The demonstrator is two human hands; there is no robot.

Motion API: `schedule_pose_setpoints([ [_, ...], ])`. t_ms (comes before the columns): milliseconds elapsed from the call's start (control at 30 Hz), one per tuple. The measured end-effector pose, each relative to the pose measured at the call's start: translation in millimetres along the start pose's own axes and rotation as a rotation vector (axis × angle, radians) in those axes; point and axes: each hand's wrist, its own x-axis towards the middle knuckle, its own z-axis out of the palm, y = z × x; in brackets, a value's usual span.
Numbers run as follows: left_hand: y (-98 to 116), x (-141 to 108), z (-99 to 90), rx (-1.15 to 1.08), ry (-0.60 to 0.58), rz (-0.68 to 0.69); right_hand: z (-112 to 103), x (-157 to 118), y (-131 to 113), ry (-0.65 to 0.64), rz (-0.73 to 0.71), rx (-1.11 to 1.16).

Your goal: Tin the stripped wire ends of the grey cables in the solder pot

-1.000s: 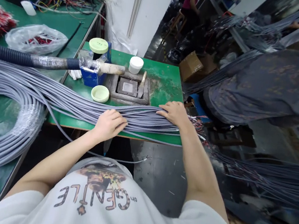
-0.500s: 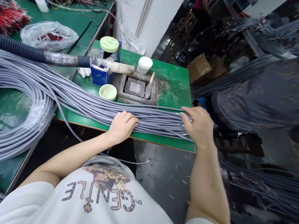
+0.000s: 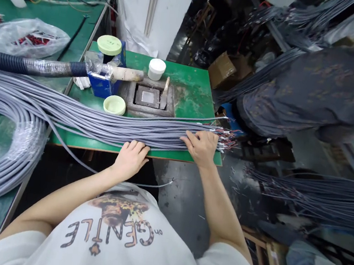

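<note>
A thick bundle of grey cables [image 3: 164, 131] runs across the green bench top. At its right end, stripped ends [image 3: 228, 138] show red, black and white wires. My right hand [image 3: 203, 150] lies over the bundle just left of these ends, its thumb apart and its fingers curled over the cables. My left hand [image 3: 130, 161] presses against the bundle's near edge with fingers bent together; its fingertips rest on the cables. One grey cable lies apart along the far side, its end beyond the others. Another loose cable end [image 3: 166, 184] hangs below the bench edge.
Behind the bundle are a solder pot [image 3: 147, 97] with a scraper [image 3: 164, 94], a white tub [image 3: 156, 69], a pale green lid [image 3: 114, 105] and an extraction hose [image 3: 32, 65]. Coiled cables [image 3: 28, 143] lie left. A co-worker's patterned clothing [image 3: 316, 90] is at right.
My right hand has moved left from the cable ends onto the bundle, uncovering the stripped wires. The left hand stays at the near edge. The whole view has shifted.
</note>
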Motion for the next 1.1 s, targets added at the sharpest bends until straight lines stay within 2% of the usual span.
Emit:
schedule_pose_setpoints([
  [100,3,7,0.1,-0.078,-0.085,0.016,3,11,-7,-0.029,0.101,0.03],
  [167,2,11,-2.2,-0.241,-0.102,0.015,-4,12,-17,0.007,0.142,0.158],
  [267,0,13,-10.3,-0.555,-0.043,-0.078,-32,-2,-40,0.085,0.183,0.502],
  [367,-1,11,-19.2,-0.72,0.037,-0.104,-69,-30,-59,-0.027,0.211,0.808],
  [467,3,11,-23.7,-0.761,0.115,-0.123,-96,-56,-70,0.403,0.352,0.795],
  [500,4,11,-24.6,-0.774,0.146,-0.133,-101,-63,-72,0.509,0.375,0.819],
  [533,5,12,-25.6,-0.784,0.181,-0.135,-105,-69,-75,0.474,0.37,0.907],
  [567,6,12,-26.9,-0.789,0.217,-0.123,-106,-73,-78,0.312,0.347,1.046],
  [633,8,13,-30.1,-0.779,0.269,-0.057,-104,-77,-85,-0.224,0.321,1.325],
  [667,8,12,-31.6,-0.764,0.283,-0.008,-101,-76,-88,-0.367,0.358,1.424],
  [700,7,11,-32.5,-0.74,0.284,0.047,-98,-74,-90,-0.397,0.422,1.495],
  [733,7,9,-32.6,-0.711,0.272,0.103,-96,-70,-91,-0.289,0.511,1.544],
  [800,5,2,-29.4,-0.653,0.218,0.192,-95,-60,-89,0.135,0.668,1.535],
  [867,4,-6,-22.8,-0.616,0.163,0.241,-101,-48,-84,0.494,0.716,1.414],
  [900,4,-10,-19.4,-0.609,0.149,0.244,-105,-43,-81,0.601,0.692,1.354],
  [933,4,-13,-16.6,-0.611,0.152,0.233,-109,-39,-79,0.629,0.634,1.321],
  [967,4,-16,-14.8,-0.617,0.171,0.206,-113,-37,-79,0.562,0.545,1.326],
  [1000,5,-18,-14.1,-0.626,0.203,0.172,-115,-37,-79,0.393,0.422,1.371],
  [1033,5,-19,-14.5,-0.635,0.243,0.136,-115,-38,-80,0.123,0.27,1.437],
  [1100,6,-20,-17.5,-0.655,0.328,0.093,-110,-43,-85,-0.505,-0.002,1.505],
])
